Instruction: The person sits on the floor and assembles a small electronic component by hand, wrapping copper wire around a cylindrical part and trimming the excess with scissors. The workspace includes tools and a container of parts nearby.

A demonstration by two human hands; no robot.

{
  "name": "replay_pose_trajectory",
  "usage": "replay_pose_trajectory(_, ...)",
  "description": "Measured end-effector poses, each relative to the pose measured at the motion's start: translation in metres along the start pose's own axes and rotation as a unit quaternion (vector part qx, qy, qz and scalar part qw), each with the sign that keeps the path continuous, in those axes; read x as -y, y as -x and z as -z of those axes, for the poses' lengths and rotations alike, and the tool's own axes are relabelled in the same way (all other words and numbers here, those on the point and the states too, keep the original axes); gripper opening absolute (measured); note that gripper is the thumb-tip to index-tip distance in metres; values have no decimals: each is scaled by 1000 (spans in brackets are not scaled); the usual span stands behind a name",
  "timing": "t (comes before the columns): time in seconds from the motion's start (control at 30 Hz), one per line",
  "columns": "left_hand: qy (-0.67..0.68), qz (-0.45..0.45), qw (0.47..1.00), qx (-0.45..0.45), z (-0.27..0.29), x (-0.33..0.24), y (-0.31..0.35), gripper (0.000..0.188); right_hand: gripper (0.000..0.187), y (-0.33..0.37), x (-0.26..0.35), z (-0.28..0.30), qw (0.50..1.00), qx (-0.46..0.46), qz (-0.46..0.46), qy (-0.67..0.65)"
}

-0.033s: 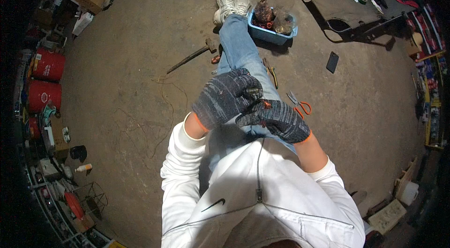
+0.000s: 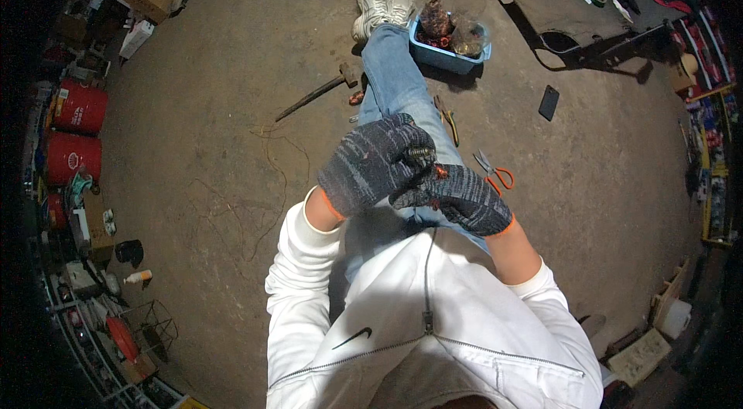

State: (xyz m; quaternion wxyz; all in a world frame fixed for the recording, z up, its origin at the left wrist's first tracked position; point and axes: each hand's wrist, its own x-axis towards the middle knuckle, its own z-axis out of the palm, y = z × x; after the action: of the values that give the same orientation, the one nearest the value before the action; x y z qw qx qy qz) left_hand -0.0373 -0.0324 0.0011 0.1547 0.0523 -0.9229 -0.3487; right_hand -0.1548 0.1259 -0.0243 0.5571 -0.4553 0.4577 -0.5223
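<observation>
Both my hands wear dark grey knitted gloves with orange cuffs and meet above my lap. My left hand (image 2: 377, 160) is closed around a small ribbed metal piece (image 2: 420, 153) that looks like a spring or threaded part. Just beside it, my right hand (image 2: 457, 196) is curled around a small copper-coloured piece (image 2: 441, 172), probably a bit of wire winding. Whether the two pieces are joined is hidden by the fingers. Orange-handled scissors (image 2: 494, 171) lie right of my right hand. Pliers (image 2: 447, 121) with yellowish handles rest by my leg.
A hammer (image 2: 317, 95) and loose thin wire (image 2: 271, 161) lie on the floor at left. Near my shoes stands a blue tub (image 2: 453, 59) with bagged copper scrap. A black phone (image 2: 549, 102) and a folding cot (image 2: 557, 6) are at right; red drums (image 2: 76, 130) line the left.
</observation>
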Motion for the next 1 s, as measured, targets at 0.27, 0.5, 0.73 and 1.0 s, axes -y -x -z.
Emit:
replay_pose_trajectory(0.27, 21, -13, 1000, 13, 6, -10, 6, 20, 31, -4, -4, 3, 998, -28, 51, 12)
replay_pose_trajectory(0.5, 14, -31, 999, -30, 7, -1, 6, 18, 18, 7, -14, 10, 992, -34, 11, -122)
replay_pose_trajectory(0.73, 96, 25, 995, -17, -8, 8, -1, 15, 32, 12, -6, 13, 975, 2, -54, -214)
replay_pose_trajectory(1.0, 324, 89, 941, -25, -44, 13, -6, 13, 30, 14, -18, 16, 927, 41, -80, -365)
